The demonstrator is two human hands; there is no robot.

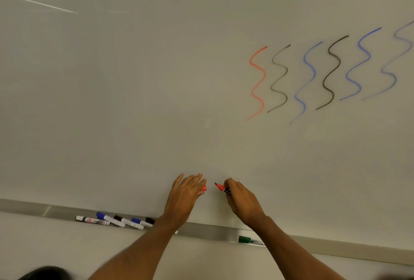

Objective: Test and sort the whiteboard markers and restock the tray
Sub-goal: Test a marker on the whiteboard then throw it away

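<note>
The red marker (221, 188) has its cap off. Its dark tip points left. The right hand (240, 201) holds it by the body. The red cap (204, 188) is pinched in the left hand (186, 194), near the tip. Several capped markers (112, 221), blue and black, lie bunched on the grey tray (212, 232). A green-capped marker (248, 239) lies alone further right.

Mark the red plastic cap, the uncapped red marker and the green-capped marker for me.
red plastic cap (204, 188): head view, exposed end.
uncapped red marker (221, 188): head view, red collar behind tip.
green-capped marker (244, 239): head view, green cap.
</note>
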